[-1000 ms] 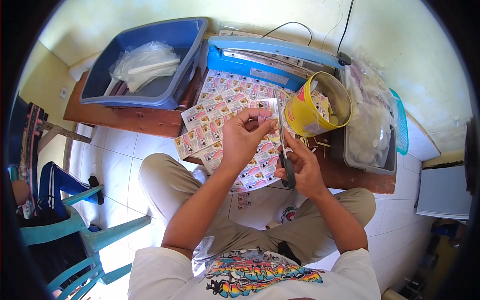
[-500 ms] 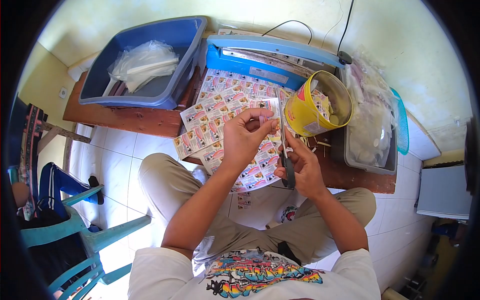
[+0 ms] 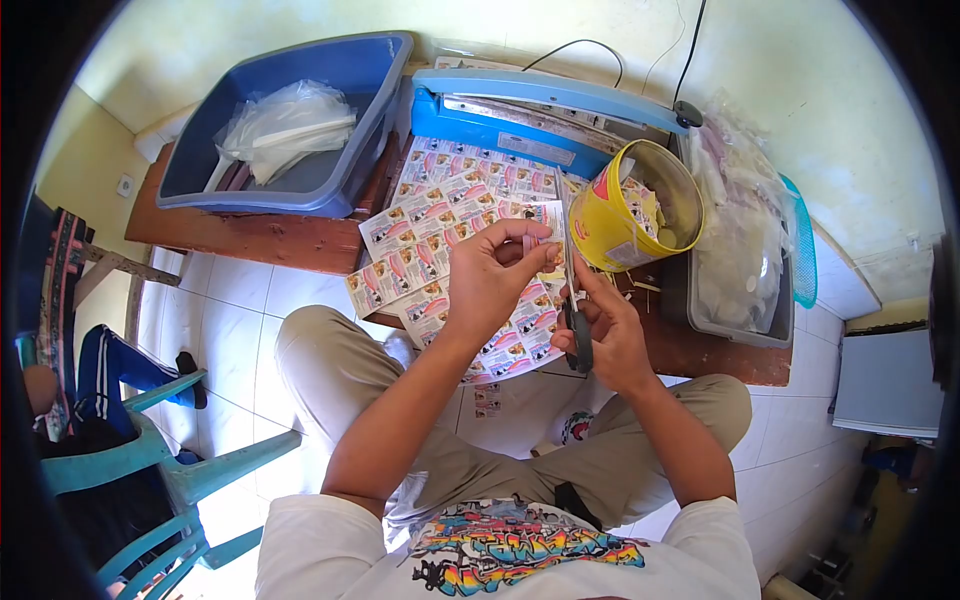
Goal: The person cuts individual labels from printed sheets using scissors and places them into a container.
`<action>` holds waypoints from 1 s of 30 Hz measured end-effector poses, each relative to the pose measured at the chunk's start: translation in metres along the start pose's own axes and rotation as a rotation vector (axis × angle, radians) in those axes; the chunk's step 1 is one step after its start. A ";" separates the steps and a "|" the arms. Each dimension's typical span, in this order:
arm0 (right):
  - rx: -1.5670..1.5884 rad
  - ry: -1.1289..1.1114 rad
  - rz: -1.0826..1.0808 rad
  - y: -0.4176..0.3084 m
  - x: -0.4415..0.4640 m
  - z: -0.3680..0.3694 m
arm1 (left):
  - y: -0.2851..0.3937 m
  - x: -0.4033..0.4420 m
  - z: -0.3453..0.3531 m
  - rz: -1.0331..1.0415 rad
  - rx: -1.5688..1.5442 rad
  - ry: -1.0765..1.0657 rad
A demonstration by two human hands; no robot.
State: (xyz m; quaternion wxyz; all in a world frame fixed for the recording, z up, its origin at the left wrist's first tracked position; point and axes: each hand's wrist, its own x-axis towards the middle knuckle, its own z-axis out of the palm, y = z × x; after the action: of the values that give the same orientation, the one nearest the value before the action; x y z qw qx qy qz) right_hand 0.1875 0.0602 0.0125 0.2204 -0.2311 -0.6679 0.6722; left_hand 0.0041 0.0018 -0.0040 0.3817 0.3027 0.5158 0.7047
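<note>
A: What do we find at the centre?

B: We find the left hand [image 3: 488,278], thumb and forefinger pinched on a small printed paper piece [image 3: 530,243], which the fingers partly hide. The right hand [image 3: 612,338] is curled round the handles of the scissors [image 3: 575,315]; their blades point away from the body, just beside the left fingertips. How far the blades are parted, we cannot tell.

A: And beneath them?

B: We note overlapping printed sheets [image 3: 415,240] upon a wooden bench [image 3: 250,240].

A: What borders these?

B: At right we observe a yellow bucket [image 3: 600,235] holding paper scraps [image 3: 642,205]; behind the sheets, a blue paper cutter [image 3: 470,133].

A: Farther out?

B: We mark a blue tub [image 3: 345,195] containing clear plastic bags [image 3: 295,125] at left; a grey bin [image 3: 745,340] heaped with clear plastic [image 3: 735,280] at right; and, lower left, a green chair [image 3: 105,468].
</note>
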 end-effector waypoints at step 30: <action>0.031 0.021 0.027 -0.001 0.002 0.003 | -0.002 0.000 -0.001 -0.021 0.034 -0.022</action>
State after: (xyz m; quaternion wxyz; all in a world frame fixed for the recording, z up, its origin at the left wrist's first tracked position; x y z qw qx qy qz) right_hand 0.1844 0.0588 0.0137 0.2220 -0.2437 -0.6521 0.6827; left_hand 0.0036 0.0013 -0.0066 0.3894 0.3115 0.5265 0.6885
